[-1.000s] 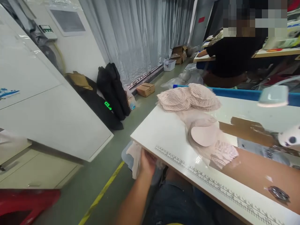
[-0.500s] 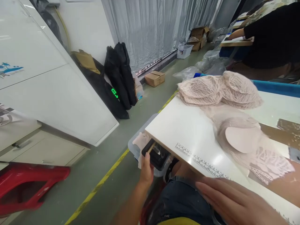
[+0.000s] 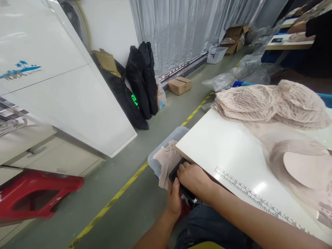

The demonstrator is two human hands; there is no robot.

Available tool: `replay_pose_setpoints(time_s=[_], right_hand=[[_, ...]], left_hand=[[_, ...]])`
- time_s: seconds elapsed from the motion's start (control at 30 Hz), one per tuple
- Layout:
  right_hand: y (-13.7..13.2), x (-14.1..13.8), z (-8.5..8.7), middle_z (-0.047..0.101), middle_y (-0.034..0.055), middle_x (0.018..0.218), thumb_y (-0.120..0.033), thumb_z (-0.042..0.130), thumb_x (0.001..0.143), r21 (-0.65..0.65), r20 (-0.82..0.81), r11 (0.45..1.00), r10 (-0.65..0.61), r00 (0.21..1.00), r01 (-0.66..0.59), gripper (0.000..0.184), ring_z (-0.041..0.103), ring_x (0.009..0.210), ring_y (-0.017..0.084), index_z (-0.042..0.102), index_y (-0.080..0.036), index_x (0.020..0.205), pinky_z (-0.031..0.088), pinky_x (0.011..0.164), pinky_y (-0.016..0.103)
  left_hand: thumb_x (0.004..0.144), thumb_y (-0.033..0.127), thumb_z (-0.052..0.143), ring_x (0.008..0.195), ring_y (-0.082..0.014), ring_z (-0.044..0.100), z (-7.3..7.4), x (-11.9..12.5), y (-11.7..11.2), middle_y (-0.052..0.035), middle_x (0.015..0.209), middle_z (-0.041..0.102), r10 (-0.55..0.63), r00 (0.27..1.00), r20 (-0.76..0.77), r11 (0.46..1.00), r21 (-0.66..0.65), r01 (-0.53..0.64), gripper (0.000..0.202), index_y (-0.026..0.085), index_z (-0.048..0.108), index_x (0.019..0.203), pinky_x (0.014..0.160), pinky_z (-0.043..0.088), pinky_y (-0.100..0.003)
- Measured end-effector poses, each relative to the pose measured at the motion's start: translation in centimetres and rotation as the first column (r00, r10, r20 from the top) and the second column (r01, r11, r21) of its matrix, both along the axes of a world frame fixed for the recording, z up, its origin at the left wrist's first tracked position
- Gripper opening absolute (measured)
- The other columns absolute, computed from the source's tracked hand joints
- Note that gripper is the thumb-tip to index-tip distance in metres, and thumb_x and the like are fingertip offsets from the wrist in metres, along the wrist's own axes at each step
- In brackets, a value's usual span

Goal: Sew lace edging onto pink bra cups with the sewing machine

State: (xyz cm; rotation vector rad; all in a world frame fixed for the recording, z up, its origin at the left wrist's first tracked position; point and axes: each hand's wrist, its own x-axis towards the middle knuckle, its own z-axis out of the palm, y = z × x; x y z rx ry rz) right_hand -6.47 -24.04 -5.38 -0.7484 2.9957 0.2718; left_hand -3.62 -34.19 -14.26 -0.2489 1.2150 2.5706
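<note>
My left hand [image 3: 174,197] is closed on the near edge of a black drawer-like tray [image 3: 173,174] just below the table's corner. My right hand [image 3: 192,176] reaches over the same tray with its fingers bent down into it. Whatever those fingers hold is hidden. Behind the tray, a beige lace fabric piece [image 3: 166,159] hangs over a clear plastic bin [image 3: 168,135]. On the white table [image 3: 223,138] lie stacked beige lace bra pieces [image 3: 249,102] and a smooth beige bra cup [image 3: 306,167], away from both hands.
A printed ruler scale [image 3: 249,197] runs along the table's near edge. To the left are a red plastic stool [image 3: 38,193] and a white cabinet [image 3: 64,100]. Black bags [image 3: 140,79] and a cardboard box [image 3: 180,85] stand by the curtain. A person's arm [image 3: 297,27] shows far right.
My right hand has left the table's near edge and come down over the black tray. My left hand still grips the tray. The view has shifted left.
</note>
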Motion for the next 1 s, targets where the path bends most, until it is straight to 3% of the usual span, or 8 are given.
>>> replay_pose_setpoints(time_s=[0.27, 0.43, 0.6, 0.7, 0.77, 0.83, 0.9, 1.0], right_hand=[[0.7, -0.5, 0.4, 0.066, 0.0104, 0.074, -0.010, 0.047, 0.085, 0.021, -0.049, 0.993, 0.121, 0.991, -0.120, 0.017, 0.060, 0.064, 0.022, 0.062, -0.014, 0.080, 0.036, 0.048, 0.029], [0.6, -0.4, 0.6, 0.064, 0.0137, 0.096, -0.009, 0.039, 0.089, 0.035, -0.145, 0.992, 0.128, 0.981, -0.124, 0.023, 0.058, 0.065, 0.020, 0.057, -0.014, 0.101, 0.034, 0.047, 0.030], [0.5, -1.1, 0.3, 0.063, 0.0123, 0.077, -0.004, 0.041, 0.084, 0.030, -0.167, 0.993, 0.117, 0.979, -0.114, 0.020, 0.058, 0.063, 0.023, 0.059, -0.009, 0.091, 0.039, 0.047, 0.032], [0.8, -0.5, 1.3, 0.065, 0.0151, 0.084, -0.004, 0.043, 0.083, 0.023, -0.176, 0.992, 0.125, 0.977, -0.122, 0.023, 0.060, 0.066, 0.024, 0.060, -0.005, 0.100, 0.045, 0.051, 0.033], [1.4, 0.8, 2.9, 0.066, 0.0138, 0.091, -0.007, 0.044, 0.086, -0.113, -0.159, 0.984, 0.120, 0.980, -0.138, 0.023, 0.062, 0.072, 0.022, 0.060, -0.008, 0.102, 0.050, 0.059, 0.032], [2.5, 3.0, 4.9, 0.066, 0.0109, 0.095, -0.013, 0.042, 0.091, -0.446, -0.100, 0.889, 0.066, 0.993, -0.104, 0.021, 0.064, 0.082, 0.019, 0.061, -0.015, 0.100, 0.052, 0.070, 0.029], [4.3, 5.8, 6.9, 0.067, 0.0081, 0.098, -0.022, 0.042, 0.094, -0.760, 0.016, 0.649, -0.022, 1.000, 0.027, 0.020, 0.065, 0.087, 0.017, 0.061, -0.020, 0.101, 0.052, 0.075, 0.025], [8.2, 10.6, 9.1, 0.070, 0.0057, 0.086, -0.034, 0.051, 0.090, -0.925, 0.142, 0.288, -0.345, 0.928, 0.249, 0.017, 0.067, 0.076, 0.019, 0.063, -0.024, 0.085, 0.055, 0.062, 0.025]], left_hand=[[0.079, 0.043, 0.065, 0.131, -0.0297, 0.041, -0.1, 0.0, -0.3, -0.0093, 0.131, 0.056, -0.012, 0.999, -0.030, 0.999, -0.042, 0.011, 0.047, 0.018, 0.059, 0.119, 0.108, 0.036, -0.037], [0.080, 0.038, 0.066, 0.133, -0.0280, 0.037, -0.2, 0.1, -0.9, -0.0081, 0.134, 0.053, -0.031, 0.998, -0.054, 0.998, -0.054, 0.028, 0.046, 0.019, 0.057, 0.122, 0.109, 0.034, -0.035], [0.081, 0.042, 0.065, 0.134, -0.0281, 0.037, -0.3, 0.0, -1.1, -0.0091, 0.139, 0.049, -0.064, 0.997, -0.038, 0.997, -0.044, 0.062, 0.049, 0.020, 0.057, 0.123, 0.110, 0.032, -0.034], [0.079, 0.044, 0.066, 0.131, -0.0279, 0.041, -0.2, -0.1, -1.1, -0.0091, 0.138, 0.050, -0.078, 0.997, -0.012, 0.997, -0.011, 0.078, 0.050, 0.020, 0.058, 0.122, 0.110, 0.033, -0.035], [0.079, 0.046, 0.066, 0.129, -0.0284, 0.044, -0.3, -0.3, -1.0, -0.0099, 0.135, 0.052, -0.090, 0.996, 0.009, 0.996, 0.007, 0.090, 0.051, 0.020, 0.057, 0.122, 0.108, 0.037, -0.037], [0.079, 0.048, 0.065, 0.126, -0.0292, 0.047, -0.6, -0.6, -0.7, -0.0112, 0.132, 0.055, -0.112, 0.993, 0.031, 0.994, 0.014, 0.111, 0.054, 0.020, 0.056, 0.123, 0.105, 0.040, -0.038], [0.078, 0.048, 0.066, 0.124, -0.0301, 0.049, -0.9, -1.0, -0.2, -0.0123, 0.129, 0.057, -0.120, 0.991, 0.054, 0.993, -0.008, 0.120, 0.056, 0.020, 0.055, 0.125, 0.104, 0.042, -0.039], [0.075, 0.047, 0.069, 0.125, -0.0306, 0.048, -1.2, -1.8, 0.4, -0.0112, 0.127, 0.058, -0.085, 0.991, 0.101, 0.994, -0.055, 0.091, 0.059, 0.022, 0.053, 0.126, 0.101, 0.044, -0.038]])
